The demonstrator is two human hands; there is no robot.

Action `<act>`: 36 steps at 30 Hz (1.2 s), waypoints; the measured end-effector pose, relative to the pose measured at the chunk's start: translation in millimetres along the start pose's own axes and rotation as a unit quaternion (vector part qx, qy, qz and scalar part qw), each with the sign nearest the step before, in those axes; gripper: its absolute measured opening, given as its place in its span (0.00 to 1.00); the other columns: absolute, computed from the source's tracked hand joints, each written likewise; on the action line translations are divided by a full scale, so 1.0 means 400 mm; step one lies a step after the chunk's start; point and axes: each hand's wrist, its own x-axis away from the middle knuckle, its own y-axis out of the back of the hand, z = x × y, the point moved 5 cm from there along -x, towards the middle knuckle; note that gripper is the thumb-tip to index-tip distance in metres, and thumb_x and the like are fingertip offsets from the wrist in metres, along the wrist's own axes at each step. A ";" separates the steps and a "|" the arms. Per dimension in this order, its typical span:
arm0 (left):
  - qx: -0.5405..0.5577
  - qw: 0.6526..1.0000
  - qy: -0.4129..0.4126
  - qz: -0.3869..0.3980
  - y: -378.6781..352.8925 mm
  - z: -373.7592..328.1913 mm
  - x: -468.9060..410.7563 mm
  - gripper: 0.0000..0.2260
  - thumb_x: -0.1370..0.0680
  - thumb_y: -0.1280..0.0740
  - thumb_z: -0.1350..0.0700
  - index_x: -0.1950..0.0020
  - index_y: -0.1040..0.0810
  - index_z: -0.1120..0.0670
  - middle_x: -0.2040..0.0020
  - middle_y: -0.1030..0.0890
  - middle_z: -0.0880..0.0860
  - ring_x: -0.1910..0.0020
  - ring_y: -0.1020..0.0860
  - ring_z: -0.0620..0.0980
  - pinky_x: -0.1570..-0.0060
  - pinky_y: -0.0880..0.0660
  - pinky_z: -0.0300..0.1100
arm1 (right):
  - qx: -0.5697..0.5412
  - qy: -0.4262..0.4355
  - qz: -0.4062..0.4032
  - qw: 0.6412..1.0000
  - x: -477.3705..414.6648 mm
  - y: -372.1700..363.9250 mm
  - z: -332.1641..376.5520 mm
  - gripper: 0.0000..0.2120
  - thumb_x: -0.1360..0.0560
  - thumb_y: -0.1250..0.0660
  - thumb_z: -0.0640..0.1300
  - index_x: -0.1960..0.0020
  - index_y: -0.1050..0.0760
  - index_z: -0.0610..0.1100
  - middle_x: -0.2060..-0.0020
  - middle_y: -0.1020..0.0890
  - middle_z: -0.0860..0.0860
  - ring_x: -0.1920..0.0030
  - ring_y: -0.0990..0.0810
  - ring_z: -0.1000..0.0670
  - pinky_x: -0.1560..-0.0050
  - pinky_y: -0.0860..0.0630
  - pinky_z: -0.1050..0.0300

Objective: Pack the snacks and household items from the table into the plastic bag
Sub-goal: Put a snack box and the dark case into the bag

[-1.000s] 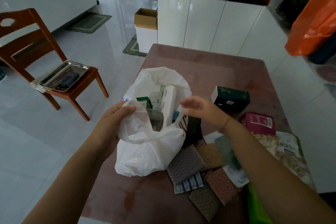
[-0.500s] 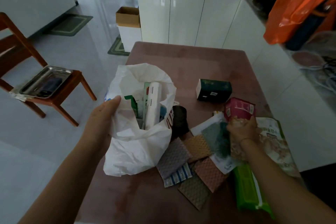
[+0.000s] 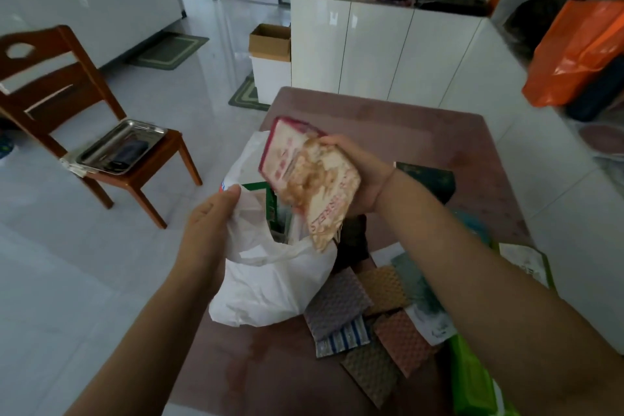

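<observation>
A white plastic bag (image 3: 270,284) stands on the brown table (image 3: 388,125), with a green box (image 3: 275,203) showing inside it. My left hand (image 3: 209,223) grips the bag's near rim and holds it open. My right hand (image 3: 358,172) holds a red-edged snack packet (image 3: 304,176) tilted over the bag's mouth, its lower corner touching the rim. On the table to the right lie a dark green box (image 3: 429,179), several textured cloths (image 3: 371,311), a green-edged snack bag (image 3: 526,263) and a bright green packet (image 3: 472,378).
A wooden chair (image 3: 67,105) with a metal tray (image 3: 121,147) stands on the floor to the left. White cabinets (image 3: 381,47) rise behind the table. A cardboard box (image 3: 270,40) sits on a white bin. An orange bag (image 3: 580,47) hangs at the right.
My right hand left the bag, went to the table's right side, picked up the red-edged snack packet and carried it over the bag's mouth. My left hand kept its hold on the rim.
</observation>
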 end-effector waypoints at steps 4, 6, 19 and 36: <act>-0.013 0.999 0.025 -0.015 0.012 0.007 0.001 0.10 0.22 0.38 0.48 0.52 0.21 0.51 0.48 0.18 0.54 0.49 0.20 0.56 0.49 0.23 0.49 | -0.064 -0.056 -0.103 0.991 -0.105 -0.037 -0.061 0.30 0.28 0.35 0.58 0.36 0.30 0.37 0.45 0.24 0.39 0.47 0.25 0.38 0.38 0.31 0.41; -0.012 0.999 0.034 -0.018 0.020 0.008 -0.001 0.11 0.22 0.38 0.47 0.50 0.21 0.52 0.46 0.19 0.55 0.47 0.21 0.57 0.47 0.23 0.50 | -0.070 -0.015 -0.143 0.987 -0.133 -0.038 -0.066 0.27 0.26 0.36 0.55 0.32 0.31 0.40 0.45 0.23 0.41 0.46 0.25 0.40 0.37 0.31 0.42; 0.043 0.998 0.055 -0.003 0.012 0.022 0.024 0.07 0.22 0.37 0.52 0.54 0.22 0.53 0.55 0.18 0.53 0.58 0.18 0.52 0.63 0.23 0.42 | -0.063 0.137 -0.305 0.940 -0.204 0.034 -0.036 0.32 0.30 0.34 0.36 0.28 0.40 0.42 0.39 0.24 0.41 0.42 0.22 0.39 0.53 0.20 0.46; 0.043 0.996 0.069 -0.032 0.030 0.043 -0.004 0.07 0.21 0.37 0.51 0.48 0.24 0.52 0.47 0.18 0.55 0.48 0.19 0.56 0.47 0.22 0.52 | 0.541 0.026 -0.155 0.826 -0.199 0.065 -0.232 0.33 0.27 0.31 0.46 0.29 0.44 0.40 0.35 0.30 0.42 0.34 0.29 0.41 0.31 0.32 0.48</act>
